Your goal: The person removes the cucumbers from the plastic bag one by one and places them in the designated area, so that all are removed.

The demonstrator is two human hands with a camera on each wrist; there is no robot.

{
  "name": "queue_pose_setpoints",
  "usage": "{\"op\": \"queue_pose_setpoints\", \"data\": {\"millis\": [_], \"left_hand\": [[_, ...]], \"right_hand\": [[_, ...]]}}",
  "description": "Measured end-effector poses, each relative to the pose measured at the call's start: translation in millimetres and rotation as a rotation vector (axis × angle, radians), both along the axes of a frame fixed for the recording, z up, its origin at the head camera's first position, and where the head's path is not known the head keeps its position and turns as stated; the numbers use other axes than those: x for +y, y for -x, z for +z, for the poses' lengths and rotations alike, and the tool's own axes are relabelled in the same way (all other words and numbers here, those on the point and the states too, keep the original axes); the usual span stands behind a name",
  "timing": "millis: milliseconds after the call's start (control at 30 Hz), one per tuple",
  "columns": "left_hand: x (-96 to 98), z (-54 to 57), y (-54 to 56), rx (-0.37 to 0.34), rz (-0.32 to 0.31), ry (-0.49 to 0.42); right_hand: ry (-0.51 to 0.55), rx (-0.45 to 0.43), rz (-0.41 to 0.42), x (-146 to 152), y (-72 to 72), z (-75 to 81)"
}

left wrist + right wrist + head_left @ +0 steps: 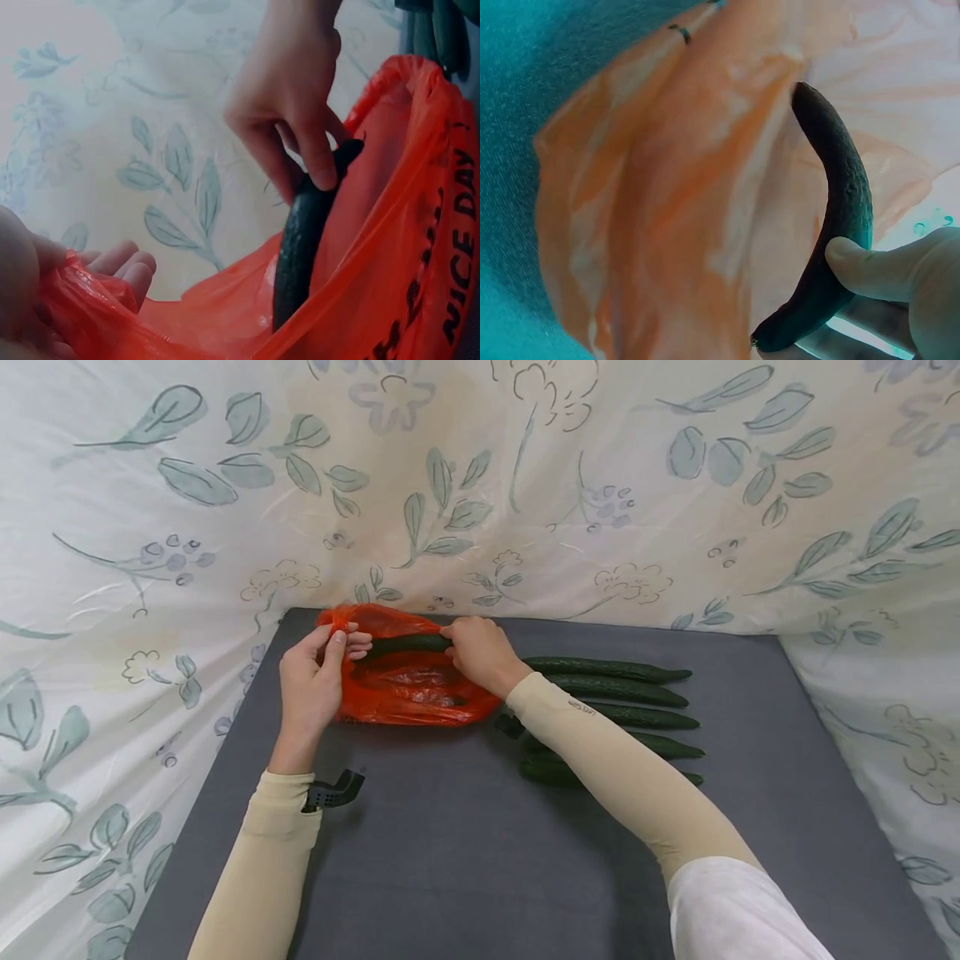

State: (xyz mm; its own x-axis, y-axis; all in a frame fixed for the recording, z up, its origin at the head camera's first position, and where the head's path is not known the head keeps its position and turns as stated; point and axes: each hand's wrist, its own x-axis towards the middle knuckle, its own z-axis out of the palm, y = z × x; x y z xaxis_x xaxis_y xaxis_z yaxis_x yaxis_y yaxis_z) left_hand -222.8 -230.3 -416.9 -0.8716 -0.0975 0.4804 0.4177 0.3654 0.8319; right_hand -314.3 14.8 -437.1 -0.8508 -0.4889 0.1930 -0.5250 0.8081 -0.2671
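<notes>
A red plastic bag (405, 714) lies at the back left of the table, its mouth spread open. My left hand (311, 681) grips the bag's gathered edge at its left side, the plastic bunched between thumb and fingers. With my right hand (482, 652) I pinch one end of a dark green cucumber (408, 645), which reaches into the bag's mouth. In the left wrist view that cucumber (300, 240) slants down into the bag, its lower part hidden by the plastic. The right wrist view shows it curved, thumb and fingers around it near one end.
Several more cucumbers (615, 687) lie side by side right of the bag, partly hidden under my right forearm. The grey table (450, 860) meets a floral-patterned sheet (525, 552) at its back and sides.
</notes>
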Motion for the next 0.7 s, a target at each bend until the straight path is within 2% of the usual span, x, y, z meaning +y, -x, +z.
{"op": "queue_pose_setpoints", "data": {"millis": [367, 700], "left_hand": [[4.3, -1.8, 2.8, 0.011, 0.030, 0.002], [5.6, -3.3, 1.5, -0.001, 0.070, -0.038]], "right_hand": [[0.050, -0.001, 0.033, 9, -15.0, 19.2], [0.079, 0.044, 0.039, 33, -25.0, 23.0]]}}
